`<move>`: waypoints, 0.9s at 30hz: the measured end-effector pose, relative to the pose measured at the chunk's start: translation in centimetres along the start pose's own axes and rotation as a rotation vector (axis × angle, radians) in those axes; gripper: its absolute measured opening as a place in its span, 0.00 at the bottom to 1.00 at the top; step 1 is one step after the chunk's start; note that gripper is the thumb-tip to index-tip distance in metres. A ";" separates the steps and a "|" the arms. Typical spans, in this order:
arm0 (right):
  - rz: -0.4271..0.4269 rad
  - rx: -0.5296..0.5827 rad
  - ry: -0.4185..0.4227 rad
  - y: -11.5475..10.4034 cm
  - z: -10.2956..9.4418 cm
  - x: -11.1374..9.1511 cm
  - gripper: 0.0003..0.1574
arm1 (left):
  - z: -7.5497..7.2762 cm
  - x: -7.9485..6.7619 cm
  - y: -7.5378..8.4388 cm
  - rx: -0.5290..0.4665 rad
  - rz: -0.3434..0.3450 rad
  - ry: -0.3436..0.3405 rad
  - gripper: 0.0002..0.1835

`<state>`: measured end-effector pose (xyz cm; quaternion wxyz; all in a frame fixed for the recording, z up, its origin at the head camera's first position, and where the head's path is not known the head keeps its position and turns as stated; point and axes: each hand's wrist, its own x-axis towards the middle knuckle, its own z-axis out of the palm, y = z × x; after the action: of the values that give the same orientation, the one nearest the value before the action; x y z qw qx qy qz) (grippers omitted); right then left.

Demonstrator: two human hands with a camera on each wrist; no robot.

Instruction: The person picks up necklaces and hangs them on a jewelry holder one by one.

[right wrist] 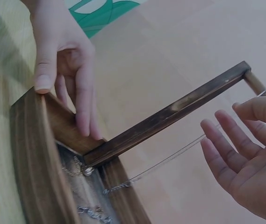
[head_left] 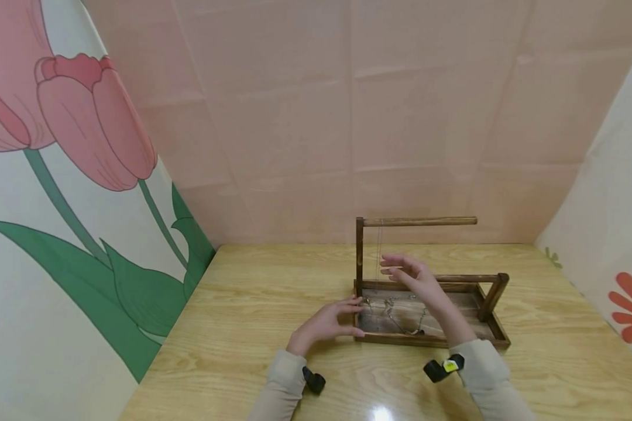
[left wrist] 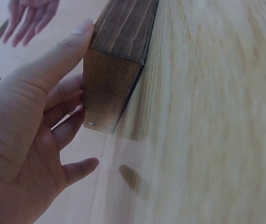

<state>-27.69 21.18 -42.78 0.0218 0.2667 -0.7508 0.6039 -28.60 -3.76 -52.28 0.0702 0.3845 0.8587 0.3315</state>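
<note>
Spanning the front left corner of the wooden tray, the left hand rests loosely with thumb and fingers spread over its end, probably to steady it. The right hand, relaxed and gripping nothing that shows, hovers just beside a thin necklace, which hangs from the upper bar near the post (perhaps so it stays untangled), while more chains lie loose inside the tray

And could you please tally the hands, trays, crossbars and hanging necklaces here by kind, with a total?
Hands: 2
Tray: 1
Crossbars: 2
Hanging necklace: 1
Total: 6, leaving out the chains in the tray, too tangled to count.
</note>
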 end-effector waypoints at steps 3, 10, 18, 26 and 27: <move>0.014 0.003 0.005 0.7 0.0 -0.3 0.25 | 0.0 0.0 -0.1 -0.003 0.002 -0.002 0.37; 0.012 0.007 0.010 1.4 0.3 -0.7 0.24 | 0.0 -0.1 0.0 -0.009 0.008 0.002 0.37; 0.025 0.014 0.009 2.2 0.8 -1.1 0.23 | -0.2 -0.1 0.2 -0.012 0.011 0.007 0.36; 0.081 0.030 0.040 3.0 1.2 -1.7 0.23 | -0.1 -0.1 0.2 -0.015 -0.004 0.005 0.37; 0.092 0.034 0.042 3.0 1.2 -1.9 0.23 | 0.0 -0.1 0.2 -0.014 -0.006 0.004 0.37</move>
<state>-27.00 21.17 -46.51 0.0054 0.2194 -0.7512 0.6225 -28.41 -3.77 -52.21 0.0723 0.3809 0.8575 0.3381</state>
